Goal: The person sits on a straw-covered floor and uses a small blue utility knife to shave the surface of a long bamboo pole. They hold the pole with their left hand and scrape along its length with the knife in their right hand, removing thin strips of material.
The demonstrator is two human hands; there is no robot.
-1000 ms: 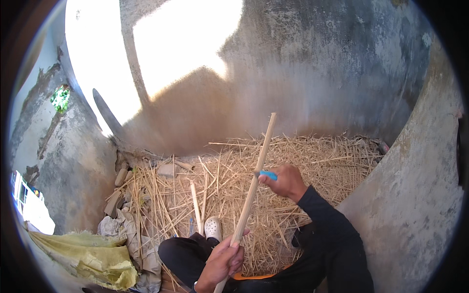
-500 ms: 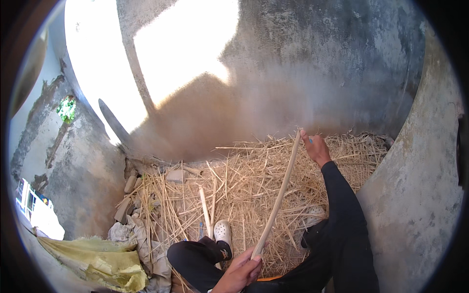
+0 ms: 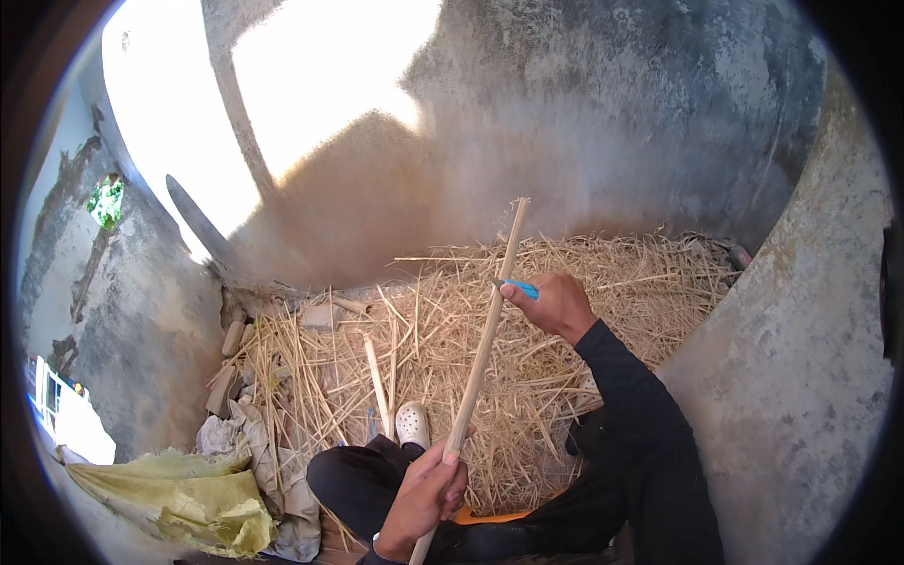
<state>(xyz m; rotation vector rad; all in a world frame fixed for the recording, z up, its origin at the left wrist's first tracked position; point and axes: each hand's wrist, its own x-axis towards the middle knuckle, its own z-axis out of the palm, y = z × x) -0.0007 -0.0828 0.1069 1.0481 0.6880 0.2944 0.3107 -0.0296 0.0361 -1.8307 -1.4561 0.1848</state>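
Note:
A long pale bamboo strip (image 3: 487, 344) slants up and away from me, its frayed far end in front of the wall. My left hand (image 3: 426, 497) is closed around its lower part, and the near end sticks out below the fist. My right hand (image 3: 556, 307) grips a small knife (image 3: 521, 287) by its blue handle. The short dark blade rests against the upper part of the strip, or very close to it; exact contact is hard to tell.
Loose straw-like shavings (image 3: 603, 348) cover the floor around my feet, one in a pale clog (image 3: 412, 425). A short pale stick (image 3: 377, 377) stands by it. At lower left lies a yellowish cloth or sack (image 3: 179, 499). Stained walls (image 3: 603, 122) close in ahead and on both sides.
My right hand has come back from the strip's far end to lower on it, showing the blue knife. My left hand has shifted slightly left, and the strip now extends below it.

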